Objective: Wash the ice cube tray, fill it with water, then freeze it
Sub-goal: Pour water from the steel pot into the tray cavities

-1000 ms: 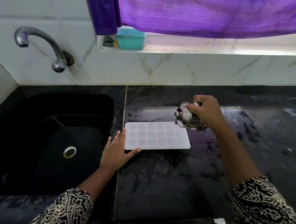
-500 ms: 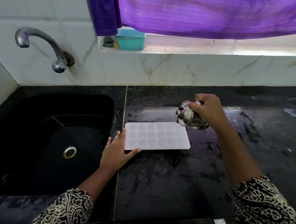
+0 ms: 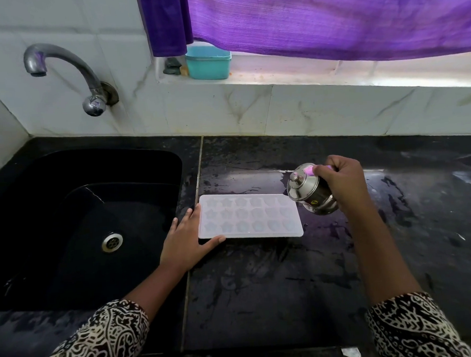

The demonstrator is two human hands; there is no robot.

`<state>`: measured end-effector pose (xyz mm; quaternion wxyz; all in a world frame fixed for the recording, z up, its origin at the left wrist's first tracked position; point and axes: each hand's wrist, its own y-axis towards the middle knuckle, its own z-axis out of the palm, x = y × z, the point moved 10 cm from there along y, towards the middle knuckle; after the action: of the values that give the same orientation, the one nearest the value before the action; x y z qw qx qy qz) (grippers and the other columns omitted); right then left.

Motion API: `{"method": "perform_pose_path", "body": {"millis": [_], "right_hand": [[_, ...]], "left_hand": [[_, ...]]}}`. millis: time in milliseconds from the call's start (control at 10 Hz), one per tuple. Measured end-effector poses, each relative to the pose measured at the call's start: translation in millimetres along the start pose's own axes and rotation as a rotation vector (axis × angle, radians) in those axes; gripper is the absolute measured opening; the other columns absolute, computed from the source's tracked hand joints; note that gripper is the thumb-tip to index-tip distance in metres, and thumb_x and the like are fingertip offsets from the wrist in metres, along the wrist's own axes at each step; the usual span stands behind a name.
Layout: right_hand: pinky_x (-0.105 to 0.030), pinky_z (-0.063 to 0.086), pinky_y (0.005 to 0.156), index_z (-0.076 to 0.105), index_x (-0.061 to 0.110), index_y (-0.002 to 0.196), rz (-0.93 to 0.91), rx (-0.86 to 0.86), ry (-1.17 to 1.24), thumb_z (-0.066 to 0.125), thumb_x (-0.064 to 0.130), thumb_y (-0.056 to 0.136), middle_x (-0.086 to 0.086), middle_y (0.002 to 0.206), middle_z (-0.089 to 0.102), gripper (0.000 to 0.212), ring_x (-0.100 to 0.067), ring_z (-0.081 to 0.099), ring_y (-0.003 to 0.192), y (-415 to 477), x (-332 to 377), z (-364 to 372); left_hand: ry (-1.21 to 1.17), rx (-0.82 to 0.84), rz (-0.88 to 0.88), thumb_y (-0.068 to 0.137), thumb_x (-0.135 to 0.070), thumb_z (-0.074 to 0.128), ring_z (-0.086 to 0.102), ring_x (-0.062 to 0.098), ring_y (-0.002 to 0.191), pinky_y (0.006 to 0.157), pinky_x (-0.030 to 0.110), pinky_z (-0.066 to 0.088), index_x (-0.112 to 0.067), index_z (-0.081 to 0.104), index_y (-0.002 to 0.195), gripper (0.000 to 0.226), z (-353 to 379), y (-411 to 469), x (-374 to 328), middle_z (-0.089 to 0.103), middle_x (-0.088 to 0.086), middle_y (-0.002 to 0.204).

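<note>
We see the right hand [image 3: 341,184] gripping the tilted steel pot [image 3: 309,194], now slightly farther right; the left hand [image 3: 184,243] stays flat against the ice cube tray [image 3: 249,217] — pale, star-celled — on the counter [image 3: 263,292].

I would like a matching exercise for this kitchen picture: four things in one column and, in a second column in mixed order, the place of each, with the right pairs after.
Things:
1. ice cube tray
2. steel pot
3. teal box
4. tap

Places:
a. on the window ledge
b. above the sink
c. flat on the counter
d. tilted in the right hand

Pairs: 1-c, 2-d, 3-a, 4-b
</note>
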<state>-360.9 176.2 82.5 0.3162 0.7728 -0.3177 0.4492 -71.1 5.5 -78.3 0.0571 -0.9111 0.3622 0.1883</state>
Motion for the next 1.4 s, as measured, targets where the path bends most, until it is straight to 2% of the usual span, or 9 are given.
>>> {"method": "perform_pose_path", "body": {"millis": [200, 500, 600, 900, 1000, 1100, 1200, 1300, 1400], "right_hand": [[-0.023, 0.040, 0.051, 0.038, 0.020, 0.052, 0.028, -0.025, -0.028, 0.068, 0.009, 0.078, 0.007, 0.048, 0.040, 0.041, -0.008, 0.039, 0.047, -3.5, -11.6, -6.9], [-0.016, 0.036, 0.047, 0.041, 0.017, 0.053, -0.080, 0.033, -0.159, 0.064, 0.008, 0.080, 0.003, 0.050, 0.041, 0.037, -0.007, 0.039, 0.049, -6.9, 7.5, 9.3], [-0.021, 0.036, 0.050, 0.042, 0.017, 0.053, -0.102, 0.040, -0.185, 0.065, 0.009, 0.080, 0.002, 0.051, 0.042, 0.036, -0.009, 0.039, 0.050, -6.7, 11.7, 13.8], [-0.023, 0.038, 0.049, 0.037, 0.020, 0.052, 0.049, -0.046, 0.030, 0.068, 0.011, 0.075, 0.008, 0.048, 0.038, 0.039, -0.007, 0.037, 0.045, -2.0, -20.7, -10.1], [-0.026, 0.035, 0.052, 0.037, 0.019, 0.054, 0.055, -0.066, 0.015, 0.068, 0.013, 0.073, 0.002, 0.052, 0.036, 0.036, -0.013, 0.035, 0.051, -1.3, -27.4, -20.5], [-0.017, 0.034, 0.043, 0.035, 0.020, 0.052, 0.039, -0.062, -0.022, 0.069, 0.013, 0.073, 0.011, 0.045, 0.036, 0.040, -0.003, 0.033, 0.044, -0.9, -28.3, -25.5], [-0.015, 0.029, 0.039, 0.034, 0.020, 0.051, 0.006, -0.066, -0.079, 0.068, 0.010, 0.075, 0.010, 0.044, 0.033, 0.042, -0.002, 0.029, 0.039, -0.4, -25.4, -26.7], [-0.013, 0.031, 0.040, 0.038, 0.019, 0.052, -0.024, -0.042, -0.146, 0.066, 0.008, 0.077, 0.005, 0.047, 0.037, 0.039, -0.001, 0.034, 0.040, 0.1, -20.9, -22.4], [-0.022, 0.038, 0.050, 0.044, 0.015, 0.055, -0.040, -0.007, -0.207, 0.065, 0.011, 0.079, 0.000, 0.052, 0.045, 0.032, -0.010, 0.041, 0.049, 1.0, -16.4, -16.3]], "left_hand": [[0.010, 0.004, -0.002, 0.067, -0.092, 0.020, 0.014, 0.014, 0.150, 0.121, 0.039, 0.008, -0.014, 0.010, 0.157, 0.120, -0.2, 0.0, 0.0, 0.025, 0.003, 0.161], [0.004, 0.001, 0.002, 0.065, -0.096, 0.017, 0.014, 0.014, 0.150, 0.121, 0.040, 0.009, -0.014, 0.010, 0.157, 0.123, 0.1, 0.2, 1.0, 0.025, 0.003, 0.161], [0.006, 0.003, -0.001, 0.066, -0.095, 0.017, 0.014, 0.013, 0.150, 0.121, 0.039, 0.009, -0.014, 0.009, 0.157, 0.122, 0.2, -0.1, 0.6, 0.025, 0.002, 0.161], [0.012, 0.011, -0.002, 0.065, -0.096, 0.018, 0.014, 0.014, 0.150, 0.121, 0.039, 0.008, -0.014, 0.008, 0.157, 0.123, 0.0, -0.4, 0.1, 0.025, 0.003, 0.161], [0.014, 0.011, 0.001, 0.062, -0.099, 0.010, 0.014, 0.015, 0.150, 0.121, 0.040, 0.009, -0.013, 0.009, 0.157, 0.127, -0.3, 0.3, 0.1, 0.026, 0.005, 0.160], [0.022, 0.011, 0.001, 0.060, -0.100, 0.007, 0.015, 0.015, 0.150, 0.121, 0.040, 0.010, -0.013, 0.009, 0.157, 0.130, -0.6, -0.3, -0.7, 0.026, 0.006, 0.160], [0.022, 0.011, -0.002, 0.060, -0.100, 0.007, 0.016, 0.016, 0.150, 0.121, 0.040, 0.010, -0.013, 0.010, 0.157, 0.130, -0.6, -0.3, -0.4, 0.027, 0.006, 0.160], [0.032, 0.013, -0.003, 0.061, -0.099, 0.008, 0.015, 0.015, 0.150, 0.121, 0.040, 0.010, -0.013, 0.010, 0.156, 0.128, 0.0, 0.2, 0.2, 0.027, 0.005, 0.160], [0.033, 0.011, -0.002, 0.062, -0.099, 0.009, 0.016, 0.015, 0.149, 0.121, 0.040, 0.010, -0.014, 0.010, 0.156, 0.127, 0.9, 0.5, 0.6, 0.027, 0.005, 0.160]]}}
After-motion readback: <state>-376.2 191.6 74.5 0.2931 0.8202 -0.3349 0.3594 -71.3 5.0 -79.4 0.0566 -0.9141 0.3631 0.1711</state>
